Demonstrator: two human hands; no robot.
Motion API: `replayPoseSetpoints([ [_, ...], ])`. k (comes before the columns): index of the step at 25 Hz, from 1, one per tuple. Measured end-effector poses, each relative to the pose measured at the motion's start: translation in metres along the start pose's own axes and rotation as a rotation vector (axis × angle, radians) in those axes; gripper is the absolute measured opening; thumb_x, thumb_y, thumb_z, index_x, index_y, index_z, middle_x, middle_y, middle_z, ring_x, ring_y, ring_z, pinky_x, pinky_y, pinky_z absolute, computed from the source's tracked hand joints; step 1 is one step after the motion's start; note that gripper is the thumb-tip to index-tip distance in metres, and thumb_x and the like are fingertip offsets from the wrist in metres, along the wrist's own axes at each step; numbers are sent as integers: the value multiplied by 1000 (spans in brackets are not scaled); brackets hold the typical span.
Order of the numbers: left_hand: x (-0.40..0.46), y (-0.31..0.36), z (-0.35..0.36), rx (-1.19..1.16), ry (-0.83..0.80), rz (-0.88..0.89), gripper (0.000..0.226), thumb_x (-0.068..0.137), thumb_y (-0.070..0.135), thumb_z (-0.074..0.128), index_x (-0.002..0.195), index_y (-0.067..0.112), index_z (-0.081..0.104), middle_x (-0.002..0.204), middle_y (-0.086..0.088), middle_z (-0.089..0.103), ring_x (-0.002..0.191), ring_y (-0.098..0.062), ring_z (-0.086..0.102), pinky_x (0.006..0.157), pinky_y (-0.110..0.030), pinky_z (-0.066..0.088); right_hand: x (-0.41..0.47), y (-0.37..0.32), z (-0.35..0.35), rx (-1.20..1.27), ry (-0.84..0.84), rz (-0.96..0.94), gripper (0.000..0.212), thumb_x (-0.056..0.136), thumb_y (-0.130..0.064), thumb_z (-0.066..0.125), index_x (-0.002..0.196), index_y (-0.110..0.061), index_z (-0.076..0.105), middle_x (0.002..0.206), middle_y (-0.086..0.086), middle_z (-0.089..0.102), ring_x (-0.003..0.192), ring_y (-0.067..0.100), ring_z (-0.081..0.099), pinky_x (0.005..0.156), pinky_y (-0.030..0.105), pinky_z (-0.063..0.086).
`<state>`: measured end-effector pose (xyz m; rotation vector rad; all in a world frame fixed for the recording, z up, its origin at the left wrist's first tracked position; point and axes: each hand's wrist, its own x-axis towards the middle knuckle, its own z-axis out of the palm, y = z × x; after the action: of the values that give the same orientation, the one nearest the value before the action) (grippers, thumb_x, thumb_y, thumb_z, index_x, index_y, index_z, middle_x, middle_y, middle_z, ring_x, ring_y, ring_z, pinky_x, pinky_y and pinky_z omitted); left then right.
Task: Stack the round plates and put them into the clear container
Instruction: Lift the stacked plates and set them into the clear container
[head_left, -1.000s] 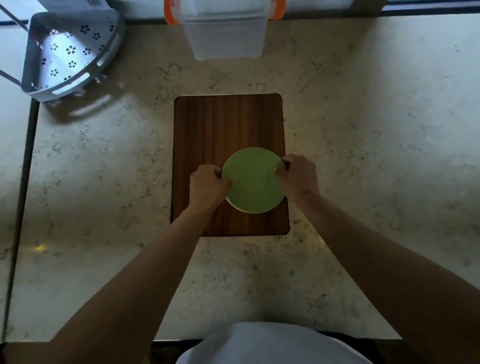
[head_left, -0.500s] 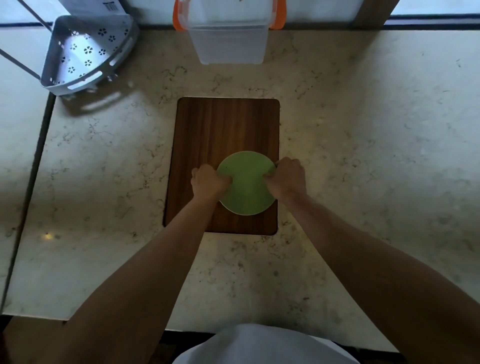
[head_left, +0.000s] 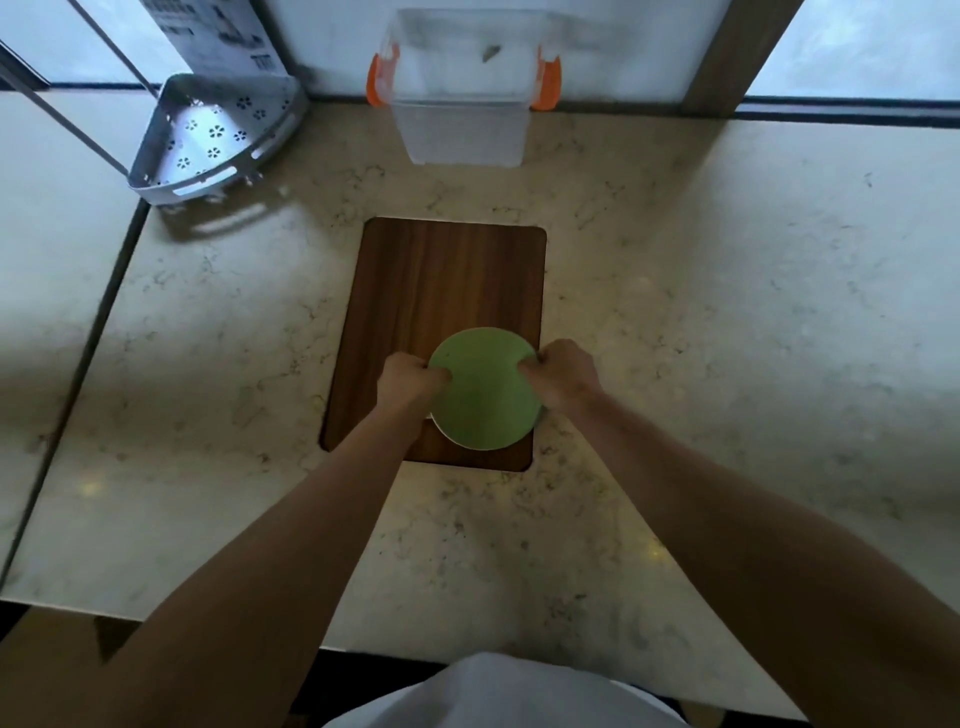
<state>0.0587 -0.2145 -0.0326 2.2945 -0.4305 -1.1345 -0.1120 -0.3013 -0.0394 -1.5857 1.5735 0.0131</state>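
gripping the green plate stack (head_left: 485, 389) from both sides, the fingers (head_left: 530, 366) of the right hand (head_left: 563, 374) are curled over its right rim, and those of the left hand (head_left: 410, 379) are curled over its left rim, so both hands are clamped on the plates. a pale edge shows under the green top plate at its near-left side, which suggests more than one plate, though how many cannot be told. the stack sits over the near-right part of the wooden board (head_left: 441, 291), and whether it rests on the wood or is just lifted cannot be told. the board lies flat on the marbled table (head_left: 701, 312). well beyond the board, at the far edge of the table against the wall, stands the clear container (head_left: 462, 124) with orange clips at its sides, open at the top. to the far left is a grey perforated corner rack (head_left: 208, 140). both forearms reach in from the near edge.
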Motion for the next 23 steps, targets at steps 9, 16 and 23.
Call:
replayPoseSetpoints([
  [9,17,43,-60,10,-98,273,3,87,12,66,89,13,66,93,-8,70,89,-29,71,84,-51,62,-11,-53,-27,58,107,-94,24,88,-23,63,87,-2,75,66,7,68,59,23,66,51,27,52],
  [16,40,132,-103,-194,-190,377,12,83,10,73,85,12,61,94,-19,70,88,-39,72,81,-59,61,11,-125,-87,128,265,-273,15,83,-19,74,74,-8,71,78,18,72,77,32,72,76,50,61],
  [23,71,221,-131,-197,-131,483,16,84,-3,69,97,1,62,108,-34,67,94,-49,69,82,-64,58,71,-190,-142,131,241,-411,12,83,-16,74,83,-4,75,82,20,75,76,32,74,77,50,61],
])
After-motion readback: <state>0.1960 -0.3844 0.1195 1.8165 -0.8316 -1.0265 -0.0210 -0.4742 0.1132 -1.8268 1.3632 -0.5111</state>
